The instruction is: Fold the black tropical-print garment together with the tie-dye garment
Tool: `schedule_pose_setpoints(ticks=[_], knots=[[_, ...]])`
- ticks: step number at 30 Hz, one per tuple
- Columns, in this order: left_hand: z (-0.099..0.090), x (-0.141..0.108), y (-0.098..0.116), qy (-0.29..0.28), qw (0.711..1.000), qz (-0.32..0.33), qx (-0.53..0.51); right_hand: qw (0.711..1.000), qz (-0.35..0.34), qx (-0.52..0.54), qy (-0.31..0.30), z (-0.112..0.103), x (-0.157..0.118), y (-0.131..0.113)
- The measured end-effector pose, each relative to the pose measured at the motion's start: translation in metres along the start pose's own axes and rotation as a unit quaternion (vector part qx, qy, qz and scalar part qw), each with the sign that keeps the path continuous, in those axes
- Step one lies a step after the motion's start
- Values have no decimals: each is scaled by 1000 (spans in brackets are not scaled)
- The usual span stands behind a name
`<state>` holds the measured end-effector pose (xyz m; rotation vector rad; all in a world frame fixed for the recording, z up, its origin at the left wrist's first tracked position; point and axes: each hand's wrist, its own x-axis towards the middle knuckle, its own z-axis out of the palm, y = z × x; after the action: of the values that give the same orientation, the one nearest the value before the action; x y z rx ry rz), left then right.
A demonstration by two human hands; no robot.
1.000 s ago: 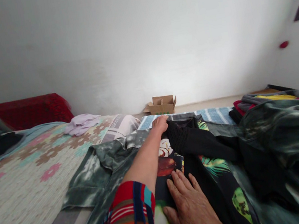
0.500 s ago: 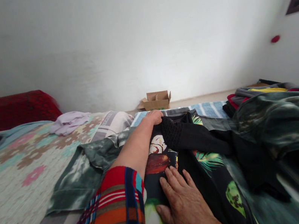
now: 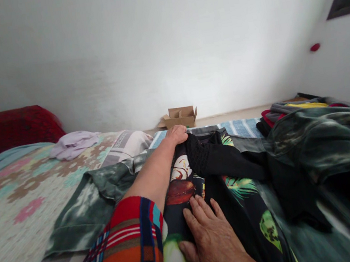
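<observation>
A black printed shirt [image 3: 195, 199], with coconut and leaf pictures, lies spread in front of me. One of its black long sleeves [image 3: 233, 157] is folded across the front toward the right. My left hand [image 3: 177, 134] reaches to the far end and is closed on the shirt at its shoulder; the fingertips are partly hidden. Near me, my right hand [image 3: 214, 236] rests flat on the shirt's front, fingers a little spread, gripping nothing. Beneath the shirt lies a grey-green tie-dyed garment [image 3: 78, 218], which extends on both sides.
At the right is a stack of folded clothes [image 3: 279, 111]. A pale lilac cloth [image 3: 74, 143] lies on the flowered bedspread [image 3: 6, 248] at left. An open cardboard box [image 3: 179, 117] stands by the wall, beyond the blue striped sheet [image 3: 243, 128]. A red covered object [image 3: 9, 127] sits far left.
The whole scene has shifted slightly left in view. Both hands keep nearly the same places on the shirt, the left at the shoulder and the right flat on the front.
</observation>
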<state>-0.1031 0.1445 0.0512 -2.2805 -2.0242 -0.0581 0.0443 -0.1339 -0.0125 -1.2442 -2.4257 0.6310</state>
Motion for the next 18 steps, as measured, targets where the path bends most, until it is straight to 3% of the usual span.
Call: schedule_pose_setpoints(ticks=[10, 18], knots=[[40, -19, 9, 75, 993, -92, -24, 1000, -5, 12, 0, -3, 3, 0], [35, -43, 8, 141, 984, -83, -64, 1000, -4, 16, 9, -2, 2, -2]])
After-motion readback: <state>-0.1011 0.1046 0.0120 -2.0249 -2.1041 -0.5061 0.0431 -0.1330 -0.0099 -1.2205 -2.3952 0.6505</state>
